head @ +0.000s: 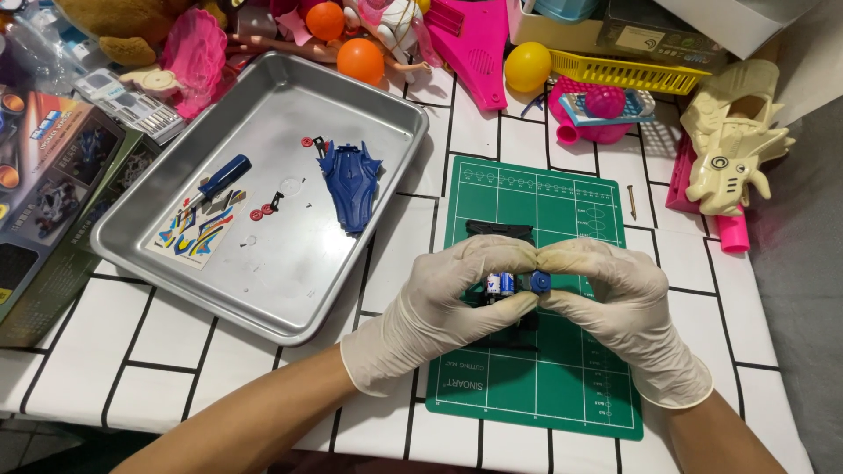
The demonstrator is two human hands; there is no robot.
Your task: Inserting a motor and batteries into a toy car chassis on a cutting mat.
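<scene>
Two gloved hands meet over the green cutting mat (562,369), which serves as the landmark here. The left hand (439,307) and the right hand (619,307) both wear pale latex gloves, and their fingertips close together on a small black toy car chassis (514,303) held just above the middle of the mat. The left hand's fingers curl round the chassis from its near side, pinching it where a small blue and white motor part (500,283) shows. The right hand's thumb and forefinger grip a small blue wheel-like piece (540,281) at the chassis's right end. Whether that piece is already seated on the chassis cannot be told.

Left of the mat lies a metal tray (369,96). In it rest a blue toy car body shell (349,180), a blue-handled screwdriver (224,175), a colourful sticker sheet (198,233) and a few tiny red and black parts (262,211). Further left of the mat, beyond the tray, sits a printed model kit box (48,184).

Beyond the mat's far edge are a yellow ball (527,66), two orange balls (360,60) and a yellow basket (628,72). To the right of the mat lies a cream toy blaster (733,140) on a pink part, and a small nail (632,200) rests just past the mat's upper right corner. All stand on a white tabletop (167,351) with black grid lines.
</scene>
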